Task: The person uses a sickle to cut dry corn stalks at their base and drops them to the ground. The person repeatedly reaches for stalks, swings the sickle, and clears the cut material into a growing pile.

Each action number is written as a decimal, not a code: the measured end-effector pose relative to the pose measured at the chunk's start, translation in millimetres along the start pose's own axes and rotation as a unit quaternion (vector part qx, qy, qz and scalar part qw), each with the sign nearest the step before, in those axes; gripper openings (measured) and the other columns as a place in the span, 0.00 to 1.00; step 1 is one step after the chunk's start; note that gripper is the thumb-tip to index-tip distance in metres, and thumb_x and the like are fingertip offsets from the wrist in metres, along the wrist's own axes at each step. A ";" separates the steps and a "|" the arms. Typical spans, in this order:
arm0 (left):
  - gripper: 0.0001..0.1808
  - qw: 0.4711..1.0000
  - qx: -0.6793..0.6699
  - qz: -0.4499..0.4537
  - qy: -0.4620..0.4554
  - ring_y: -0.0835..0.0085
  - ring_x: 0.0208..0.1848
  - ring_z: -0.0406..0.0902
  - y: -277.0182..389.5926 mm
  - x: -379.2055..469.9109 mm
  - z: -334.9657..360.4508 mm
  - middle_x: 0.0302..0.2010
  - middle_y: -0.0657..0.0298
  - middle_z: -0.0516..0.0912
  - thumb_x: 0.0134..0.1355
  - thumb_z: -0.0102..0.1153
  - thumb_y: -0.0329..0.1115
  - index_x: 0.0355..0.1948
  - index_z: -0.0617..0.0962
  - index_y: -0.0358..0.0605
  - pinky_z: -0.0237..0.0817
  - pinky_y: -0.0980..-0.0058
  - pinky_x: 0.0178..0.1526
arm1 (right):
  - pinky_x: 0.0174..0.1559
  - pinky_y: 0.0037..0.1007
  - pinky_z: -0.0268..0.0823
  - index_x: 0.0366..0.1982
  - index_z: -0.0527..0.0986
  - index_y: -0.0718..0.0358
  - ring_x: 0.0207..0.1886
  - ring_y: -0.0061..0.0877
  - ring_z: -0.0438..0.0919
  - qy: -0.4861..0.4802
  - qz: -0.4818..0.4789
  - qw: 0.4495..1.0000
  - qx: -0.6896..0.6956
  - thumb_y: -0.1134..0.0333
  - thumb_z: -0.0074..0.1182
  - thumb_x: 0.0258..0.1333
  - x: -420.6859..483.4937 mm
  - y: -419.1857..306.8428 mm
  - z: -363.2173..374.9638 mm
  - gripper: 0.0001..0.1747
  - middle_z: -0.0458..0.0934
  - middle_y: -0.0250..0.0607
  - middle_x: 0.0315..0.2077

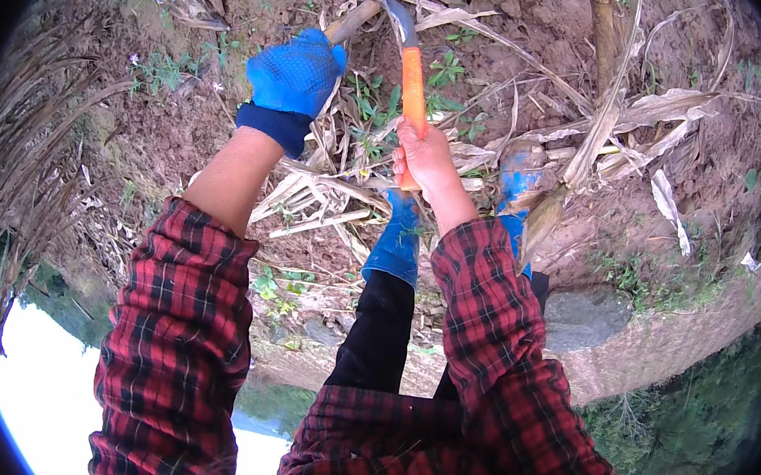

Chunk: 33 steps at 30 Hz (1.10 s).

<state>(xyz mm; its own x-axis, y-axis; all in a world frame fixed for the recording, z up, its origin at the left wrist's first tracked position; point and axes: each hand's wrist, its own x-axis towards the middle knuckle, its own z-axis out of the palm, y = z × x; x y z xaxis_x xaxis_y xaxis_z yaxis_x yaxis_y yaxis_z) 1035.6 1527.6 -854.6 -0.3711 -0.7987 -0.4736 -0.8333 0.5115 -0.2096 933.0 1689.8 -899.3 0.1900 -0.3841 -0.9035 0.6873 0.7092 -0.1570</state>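
Note:
My left hand (pixel 296 75), in a blue textured work glove with a dark cuff, is closed around a dry, tan plant stalk (pixel 353 22). The lower part of that stalk is hidden by the glove. Bare-skinned, my right hand (pixel 423 156) grips the orange handle (pixel 414 89) of a sickle. Its curved grey blade (pixel 400 19) bends left at the top, close against the far end of the stalk. Whether the edge has cut into the stalk cannot be told. Dry leaves and small green weeds (pixel 376 106) lie between and below the hands.
Two blue rubber boots (pixel 394 239) stand on the brown soil just below my right hand. Another thick dry stalk (pixel 604 39) rises at upper right, with withered leaves (pixel 611 129) about it. A heap of dry stalks (pixel 31 156) lines the left side. A grey stone (pixel 585 319) lies behind the boots.

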 end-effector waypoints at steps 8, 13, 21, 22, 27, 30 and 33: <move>0.30 0.983 -0.050 -0.043 -0.170 0.48 0.37 0.77 -72.9 -34.9 26.4 0.33 0.46 0.79 0.58 0.40 0.63 0.38 0.74 0.46 0.68 0.55 0.39 | 0.12 0.20 0.57 0.33 0.64 0.59 0.12 0.14 0.62 0.138 0.035 0.989 0.040 0.59 0.45 0.62 -201.8 37.5 -89.5 0.11 0.63 0.28 0.15; 0.44 0.931 -0.089 -0.049 -0.352 0.51 0.45 0.76 -14.6 -169.9 54.8 0.46 0.46 0.77 0.51 0.45 0.67 0.62 0.61 0.47 0.66 0.59 0.47 | 0.15 0.22 0.59 0.28 0.61 0.55 0.13 0.16 0.61 0.283 0.017 0.944 0.168 0.56 0.43 0.63 -261.4 64.7 -189.7 0.13 0.63 0.28 0.15; 0.50 0.906 -0.368 -0.016 -0.211 0.52 0.65 0.56 88.8 -43.7 -33.9 0.63 0.44 0.58 0.54 0.43 0.66 0.64 0.53 0.34 0.48 0.67 0.64 | 0.12 0.19 0.58 0.30 0.62 0.60 0.12 0.13 0.62 0.318 -0.246 0.914 -0.059 0.60 0.42 0.63 -240.6 -50.5 -227.9 0.12 0.62 0.27 0.14; 0.48 0.912 -0.377 0.005 -0.164 0.57 0.65 0.57 108.0 -15.6 -55.6 0.62 0.46 0.60 0.55 0.46 0.64 0.63 0.54 0.34 0.49 0.69 0.63 | 0.12 0.20 0.57 0.29 0.63 0.61 0.12 0.13 0.62 0.302 -0.226 0.920 -0.107 0.61 0.42 0.63 -225.0 -69.8 -218.9 0.12 0.63 0.28 0.14; 0.39 0.866 -0.499 -0.012 -0.040 0.61 0.60 0.64 155.2 79.4 -64.1 0.57 0.46 0.67 0.55 0.51 0.59 0.57 0.67 0.37 0.55 0.68 0.59 | 0.13 0.23 0.60 0.35 0.65 0.64 0.11 0.15 0.66 0.126 -0.091 0.987 -0.043 0.63 0.45 0.61 -248.4 51.3 -111.4 0.10 0.65 0.30 0.13; 0.26 0.818 -0.546 -0.181 -0.003 0.65 0.31 0.79 179.2 62.6 -97.6 0.36 0.52 0.79 0.57 0.54 0.48 0.44 0.74 0.33 0.72 0.67 0.36 | 0.15 0.21 0.60 0.37 0.66 0.64 0.13 0.15 0.68 0.074 -0.043 0.995 -0.060 0.60 0.46 0.61 -302.1 80.4 -83.2 0.13 0.66 0.31 0.13; 0.17 0.633 -0.761 -0.141 -0.025 0.78 0.17 0.70 167.2 38.8 -84.4 0.20 0.63 0.74 0.58 0.55 0.43 0.31 0.73 0.37 0.60 0.75 0.16 | 0.14 0.19 0.57 0.35 0.63 0.60 0.13 0.13 0.62 0.005 0.026 1.000 -0.010 0.62 0.44 0.63 -305.4 63.5 -97.7 0.09 0.62 0.27 0.16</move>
<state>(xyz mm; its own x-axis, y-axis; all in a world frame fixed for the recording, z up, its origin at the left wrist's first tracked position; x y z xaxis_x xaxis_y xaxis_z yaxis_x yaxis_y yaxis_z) 847.4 1555.4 -835.8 -0.1380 -0.7593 -0.6360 -0.3077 -0.5775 0.7562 850.2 1909.9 -672.3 0.2180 -0.3403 -0.9147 0.6619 0.7403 -0.1177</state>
